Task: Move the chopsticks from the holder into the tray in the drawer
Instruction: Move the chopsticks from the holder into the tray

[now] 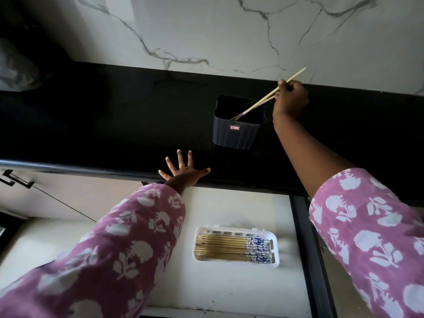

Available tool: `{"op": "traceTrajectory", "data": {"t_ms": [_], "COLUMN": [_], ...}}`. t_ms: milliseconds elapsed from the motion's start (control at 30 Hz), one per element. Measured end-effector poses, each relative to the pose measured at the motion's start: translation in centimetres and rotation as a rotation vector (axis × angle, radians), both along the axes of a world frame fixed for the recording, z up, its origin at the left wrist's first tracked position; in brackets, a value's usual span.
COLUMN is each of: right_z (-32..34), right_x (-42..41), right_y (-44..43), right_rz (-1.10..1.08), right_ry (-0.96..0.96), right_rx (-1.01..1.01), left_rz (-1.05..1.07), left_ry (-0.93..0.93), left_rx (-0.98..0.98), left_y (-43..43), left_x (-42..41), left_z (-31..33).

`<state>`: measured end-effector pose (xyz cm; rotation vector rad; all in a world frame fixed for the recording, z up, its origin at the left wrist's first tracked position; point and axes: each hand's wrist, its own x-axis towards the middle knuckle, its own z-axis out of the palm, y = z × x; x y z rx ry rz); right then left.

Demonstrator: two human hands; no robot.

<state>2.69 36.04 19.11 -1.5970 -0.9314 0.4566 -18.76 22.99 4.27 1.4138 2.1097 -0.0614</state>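
The right hand [291, 98] pinches two chopsticks [252, 105], tips inside the holder [236, 134]. Lift them clear of its rim, then carry them to the tray [276, 258] below the holder. The left hand [183, 173] lies flat, fingers spread.

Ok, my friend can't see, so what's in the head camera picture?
A person's right hand pinches two chopsticks whose lower ends are inside a dark holder on a black counter. The left hand rests flat on the counter's edge, and below, a white tray in the open drawer holds a row of chopsticks.
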Motion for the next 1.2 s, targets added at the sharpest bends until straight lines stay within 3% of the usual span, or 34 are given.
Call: {"op": "traceTrajectory", "data": {"t_ms": [167,400,600,833,1067,1200], "right_z": [2.6,2.4,-1.8,-13.1,-21.6,-23.6], "right_x": [-0.4,-2.4,-3.8,-3.9,-2.9,-2.6], "right_y": [-3.7,-8.6,-12.7,-19.5,-26.2,-26.9], "right_rz": [-0.008,0.248,0.714,1.199,1.318,1.289], "right_ry": [0.054,-0.047,-0.368,-0.744,-0.971,-1.209], "right_rx": [0.300,0.355,0.118,-0.300,-0.695,-0.593], "left_rz": [-0.059,-0.180,-0.320,-0.275,-0.302,-0.308], "left_ry": [0.073,0.139,0.211,0.086,0.134,0.147], "left_rx": [0.067,0.231,0.329,0.307,0.225,0.205], "left_y": [-0.3,-0.7,-0.8,-0.2,0.3,0.9], "left_x": [0.2,0.0,-0.8,-1.2,-1.3,-1.5], "left_z": [-0.8,-1.7,-1.6,-1.4,-1.7,-2.0]}}
